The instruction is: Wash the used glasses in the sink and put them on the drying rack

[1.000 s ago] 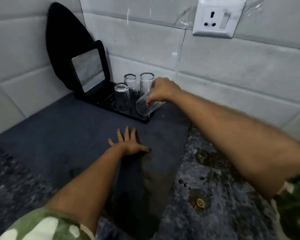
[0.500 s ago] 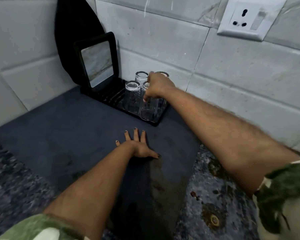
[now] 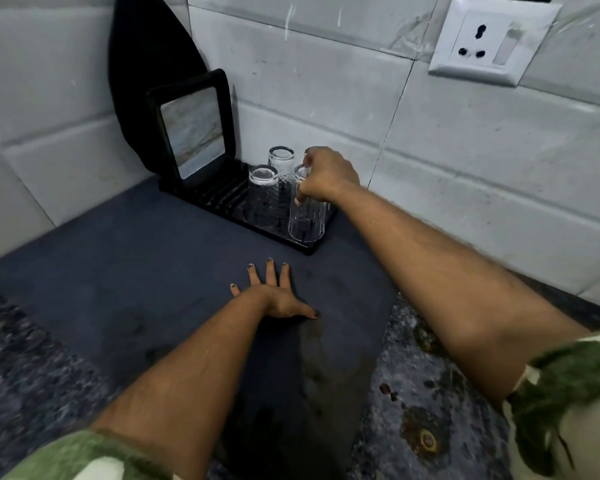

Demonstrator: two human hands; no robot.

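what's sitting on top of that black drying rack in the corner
Upside-down clear glasses stand on the black slatted drying rack: two free, a third gripped by the right hand. That hand mostly hides a fourth. A black-framed panel stands at its far end.

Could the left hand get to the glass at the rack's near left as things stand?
Probably yes. The left hand lies flat on the dark mat, and nothing stands between it and that glass; the right hand is busy beside it.

Dark mat, clear glass, white tile

The drying rack (image 3: 222, 199) is black; the glasses (image 3: 306, 216) are clear with a cut diamond pattern. A navy mat (image 3: 118, 271) covers the speckled grey tabletop (image 3: 430, 393). Sleeves (image 3: 568, 393) are green camouflage, wall tiles (image 3: 465, 150) white.
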